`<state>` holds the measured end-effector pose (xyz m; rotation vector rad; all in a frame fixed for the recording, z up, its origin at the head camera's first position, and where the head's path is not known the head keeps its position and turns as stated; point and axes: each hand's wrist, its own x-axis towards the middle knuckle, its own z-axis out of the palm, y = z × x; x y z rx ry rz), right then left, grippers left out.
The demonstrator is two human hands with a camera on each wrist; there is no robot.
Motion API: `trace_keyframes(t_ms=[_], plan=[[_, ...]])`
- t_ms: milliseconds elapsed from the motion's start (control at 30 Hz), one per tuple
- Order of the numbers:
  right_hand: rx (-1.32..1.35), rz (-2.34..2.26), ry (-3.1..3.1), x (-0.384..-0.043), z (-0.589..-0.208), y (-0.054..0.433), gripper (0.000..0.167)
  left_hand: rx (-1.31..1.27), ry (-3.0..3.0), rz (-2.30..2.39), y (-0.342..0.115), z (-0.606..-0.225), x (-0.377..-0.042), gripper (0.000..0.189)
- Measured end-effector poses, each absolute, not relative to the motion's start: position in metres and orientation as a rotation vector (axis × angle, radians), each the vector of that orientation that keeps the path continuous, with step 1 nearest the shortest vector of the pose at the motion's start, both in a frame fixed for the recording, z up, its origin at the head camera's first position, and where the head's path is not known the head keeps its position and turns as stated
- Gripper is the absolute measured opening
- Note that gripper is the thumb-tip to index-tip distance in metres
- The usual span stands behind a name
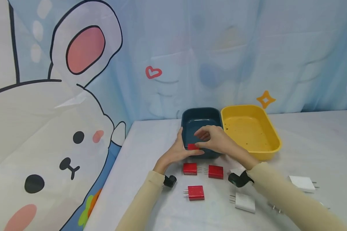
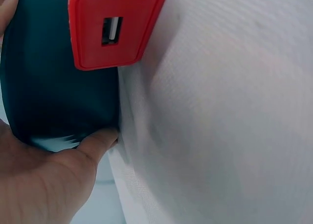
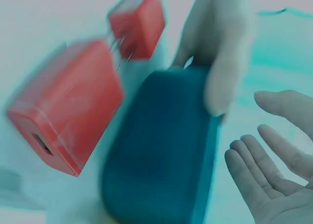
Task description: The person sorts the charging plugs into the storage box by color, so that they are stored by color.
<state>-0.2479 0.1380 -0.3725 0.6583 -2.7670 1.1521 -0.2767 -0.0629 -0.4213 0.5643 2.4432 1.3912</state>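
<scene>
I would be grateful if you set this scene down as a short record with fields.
left hand: grips the dark teal bin at its near-left corner
right hand: above that bin, fingers apart, holding nothing
red charger: one, apparently inside that bin, partly hidden
loose red chargers: three, on the white cloth
white chargers: two plainly visible, more partly hidden by the right sleeve
yellow bin: right of the teal one, small dark specks inside
</scene>
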Motion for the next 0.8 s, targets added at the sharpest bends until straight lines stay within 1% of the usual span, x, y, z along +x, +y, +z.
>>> trace_keyframes(t_ms=[133,300,467,667,800], plan=[[0.782,1.218,-2.670,-0.215,-0.356,0.145,0.032,0.553,2.454,1.349,-0.063,-0.418,-0.276,0.122],[0.982,1.306,-2.654,-0.183,-0.349,0.144,0.031,0.565,2.458,1.359,-0.063,-0.419,-0.275,0.119],[1.067,1.313,-2.715,-0.166,-0.355,0.134,0.031,0.581,2.457,1.367,-0.063,-0.426,-0.278,0.118],[1.119,1.354,-2.823,-0.154,-0.374,0.120,0.031,0.434,2.453,1.392,-0.067,-0.427,-0.270,0.126],[1.105,1.388,-2.861,-0.151,-0.385,0.115,0.031,0.375,2.490,1.374,-0.070,-0.424,-0.268,0.125]])
